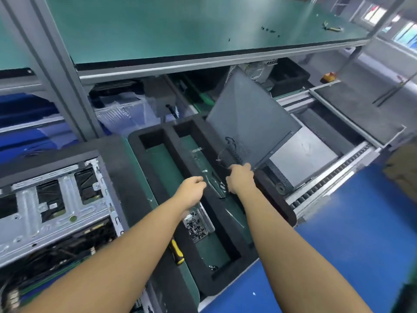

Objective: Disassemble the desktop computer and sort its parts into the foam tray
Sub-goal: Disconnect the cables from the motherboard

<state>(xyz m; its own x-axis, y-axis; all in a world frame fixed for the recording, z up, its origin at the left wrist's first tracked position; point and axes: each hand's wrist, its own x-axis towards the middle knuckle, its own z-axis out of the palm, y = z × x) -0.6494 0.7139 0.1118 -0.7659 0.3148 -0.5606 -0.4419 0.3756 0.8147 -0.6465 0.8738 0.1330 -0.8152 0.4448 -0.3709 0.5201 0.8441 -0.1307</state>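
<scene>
The opened desktop computer case (52,199) lies at the left with its metal frame and cables bare. A black foam tray (198,256) with long compartments sits in the middle. A grey side panel (248,123) stands tilted over the tray's right side, and my right hand (240,178) grips its lower corner. My left hand (191,188) hovers over the tray's middle divider with curled fingers; whether it pinches the thin black cable (225,154) there is unclear. A small clear box of screws (196,227) rests in the tray.
A yellow-and-black screwdriver (176,251) lies on the green mat left of the tray. A roller conveyor (327,181) carries another grey case (302,157) to the right. A green shelf (180,30) overhangs above, with loose screws and pliers on it. Blue floor at lower right.
</scene>
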